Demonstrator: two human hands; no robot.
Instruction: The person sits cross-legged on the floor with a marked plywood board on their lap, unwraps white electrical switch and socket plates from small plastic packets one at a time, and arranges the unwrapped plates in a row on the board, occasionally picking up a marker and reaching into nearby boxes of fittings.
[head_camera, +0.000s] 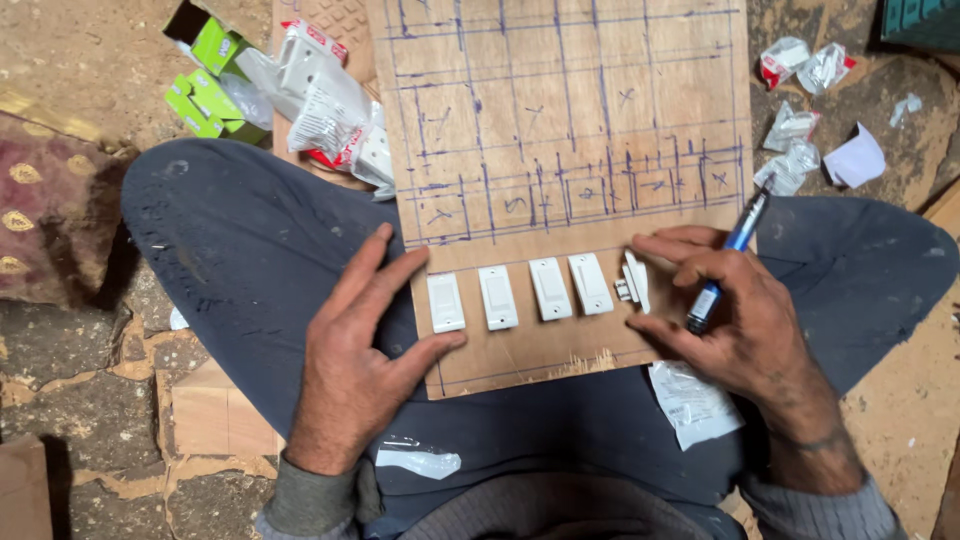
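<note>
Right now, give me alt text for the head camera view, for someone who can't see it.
A seated person steadies a plywood board marked with blue pen lines on their lap, left hand flat at its edge beside a row of white rocker switches. The right hand holds a blue pen and touches a fifth white switch lying on its side.

A makeshift workshop on rough ground: bare dirt floor (90, 60) and wood offcuts (215, 420) beside the left hand (350, 360), a pen-marked plywood board (570, 110) ahead, torn wrappers (800, 140) beyond the right hand (735, 320).

Plywood board's (560, 110) top edge cropped
</note>
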